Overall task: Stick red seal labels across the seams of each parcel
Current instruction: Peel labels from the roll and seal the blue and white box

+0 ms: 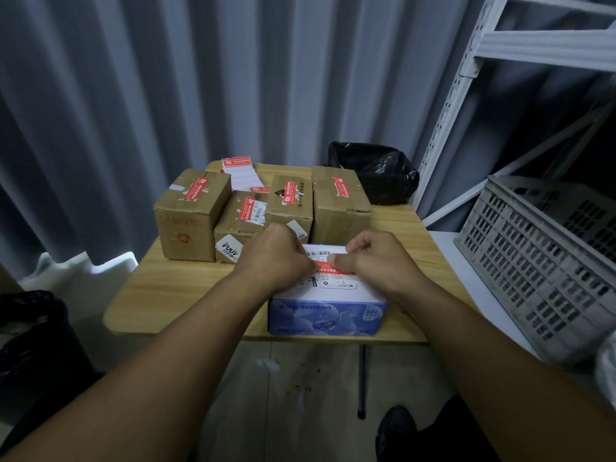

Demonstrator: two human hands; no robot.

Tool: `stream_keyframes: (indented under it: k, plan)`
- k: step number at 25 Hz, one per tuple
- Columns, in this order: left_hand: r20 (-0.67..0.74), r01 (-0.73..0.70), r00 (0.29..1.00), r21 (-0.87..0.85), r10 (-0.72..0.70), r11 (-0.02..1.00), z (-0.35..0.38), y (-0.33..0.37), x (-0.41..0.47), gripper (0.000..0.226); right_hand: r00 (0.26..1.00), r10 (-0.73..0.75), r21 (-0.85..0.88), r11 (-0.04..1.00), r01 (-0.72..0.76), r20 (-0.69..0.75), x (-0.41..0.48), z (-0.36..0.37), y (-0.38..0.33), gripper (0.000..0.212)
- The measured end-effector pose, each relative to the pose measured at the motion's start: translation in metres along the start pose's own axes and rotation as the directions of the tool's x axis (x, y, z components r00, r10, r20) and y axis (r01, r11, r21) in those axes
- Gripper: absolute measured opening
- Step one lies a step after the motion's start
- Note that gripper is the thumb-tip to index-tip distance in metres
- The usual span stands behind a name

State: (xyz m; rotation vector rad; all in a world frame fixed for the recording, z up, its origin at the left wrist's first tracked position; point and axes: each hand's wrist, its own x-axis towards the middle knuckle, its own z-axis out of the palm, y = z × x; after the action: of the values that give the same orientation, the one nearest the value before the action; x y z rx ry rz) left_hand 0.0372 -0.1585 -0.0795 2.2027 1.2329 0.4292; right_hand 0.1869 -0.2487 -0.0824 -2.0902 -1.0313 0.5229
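The left hand (276, 258) and right hand (376, 261), fingers curled, pinch the ends of the red seal label (328, 266) atop the blue parcel (326, 315); thin, limp and sticky, it likely handles best by its ends.

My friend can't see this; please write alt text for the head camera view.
A left hand and right hand hold a red seal label on a blue parcel on a wooden table; four labelled cardboard parcels stand behind.

From my remote seat I count four brown cardboard parcels (191, 225) (238, 225) (290, 208) (340, 211) far on the surface (166, 288), one blue-and-white parcel (325, 315) near, five red seal labels (196, 188) (248, 208) (289, 193) (341, 186) (328, 266), one per parcel, one label stack (238, 175) far left, one black bag (376, 171) and one grey crate (540, 261) right.
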Motion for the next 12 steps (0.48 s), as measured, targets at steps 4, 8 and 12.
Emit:
stream_keyframes:
  k: [4, 8, 12]
  plan:
    - [-0.013, -0.013, 1.000, 0.016, 0.014, 1.000, 0.001, 0.000, 0.000, 0.025, 0.991, -0.074, -0.203, 0.978, 0.050, -0.109, -0.006, 0.017, 0.005, 0.052]
    - [-0.021, -0.014, 1.000, 0.025, 0.015, 1.000, 0.002, -0.001, 0.001, 0.025, 0.984, -0.107, -0.216, 0.973, 0.075, -0.143, -0.006, 0.020, 0.011, 0.054]
    - [-0.019, -0.003, 1.000, 0.035, 0.004, 0.999, 0.003, 0.000, 0.001, 0.023, 0.983, -0.115, -0.195, 0.977, 0.086, -0.143, -0.007, 0.021, 0.013, 0.047]
